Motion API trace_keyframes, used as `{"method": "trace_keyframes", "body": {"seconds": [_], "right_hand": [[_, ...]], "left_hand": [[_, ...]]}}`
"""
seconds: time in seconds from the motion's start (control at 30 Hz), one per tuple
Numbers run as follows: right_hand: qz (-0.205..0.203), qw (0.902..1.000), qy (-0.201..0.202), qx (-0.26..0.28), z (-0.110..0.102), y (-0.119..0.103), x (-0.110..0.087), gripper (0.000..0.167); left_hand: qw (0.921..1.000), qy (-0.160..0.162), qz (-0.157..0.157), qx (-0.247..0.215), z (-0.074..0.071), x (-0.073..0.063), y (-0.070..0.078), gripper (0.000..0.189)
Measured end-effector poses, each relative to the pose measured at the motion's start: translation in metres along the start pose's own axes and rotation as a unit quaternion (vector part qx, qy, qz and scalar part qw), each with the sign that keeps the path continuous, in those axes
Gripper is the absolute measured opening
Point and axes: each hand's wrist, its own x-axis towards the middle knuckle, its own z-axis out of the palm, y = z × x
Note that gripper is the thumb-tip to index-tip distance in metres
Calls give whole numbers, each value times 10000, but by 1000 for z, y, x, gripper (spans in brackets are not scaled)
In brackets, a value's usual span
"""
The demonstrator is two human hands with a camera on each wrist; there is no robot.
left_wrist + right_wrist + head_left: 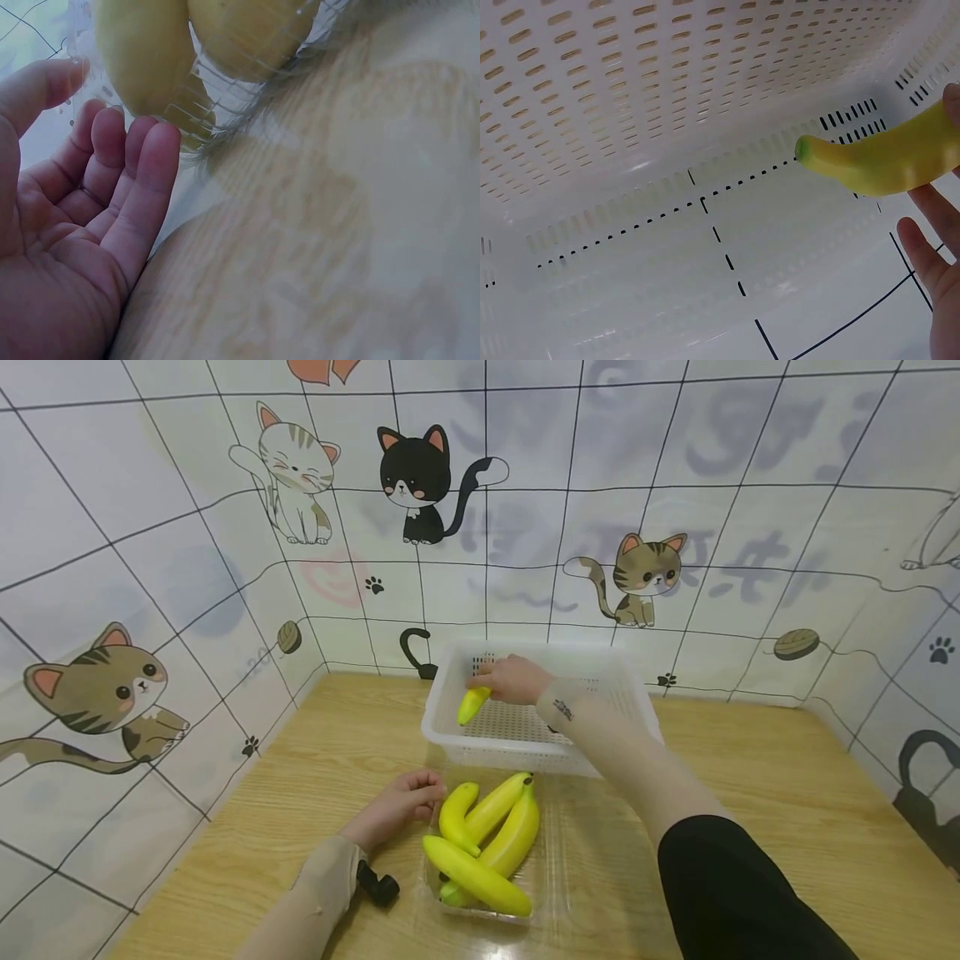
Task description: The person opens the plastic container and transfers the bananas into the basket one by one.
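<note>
My right hand (517, 679) grips a yellow banana (473, 704) inside the white perforated basket (510, 758). In the right wrist view the banana (885, 161) hangs above the basket floor, its green tip pointing left, and only part of the hand (934, 232) shows. Several yellow bananas (480, 878) lie piled in a clear plastic tray (549, 860) in front of the basket. At the tray's left rim, my left hand (401, 806) pinches the edge. The left wrist view shows the thumb and bent fingers of that hand (90, 195) against the clear wall, beside the bananas (146, 60).
The wooden table (360, 710) extends to both sides of the basket and tray. Behind and at the sides stand walls (525, 527) covered with a cat-and-grid print. A black device (378, 885) sits at the left wrist.
</note>
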Motion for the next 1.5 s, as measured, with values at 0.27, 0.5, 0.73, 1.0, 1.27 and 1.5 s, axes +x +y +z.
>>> {"method": "trace_keyframes", "body": {"seconds": [0.27,0.5,0.73,1.0,1.27,1.5], "right_hand": [[87,9998,-135,85,5,5,-3,48],[-69,9997,-224,121,5,6,-8,46],[-232,9994,-236,-29,-2,0,-2,42],[79,9981,-603,139,-1,-3,7,47],[-49,9974,-676,261,12,-3,12,46],[204,9939,-1070,182,17,-4,13,44]], "left_hand": [[10000,-69,40,-34,0,3,1,26],[10000,-62,52,37,4,3,2,21],[9999,-17,86,57,4,2,2,20],[9999,34,92,48,1,2,2,20],[9999,23,100,40,2,-2,2,19],[10000,20,34,27,1,-2,2,21]]}}
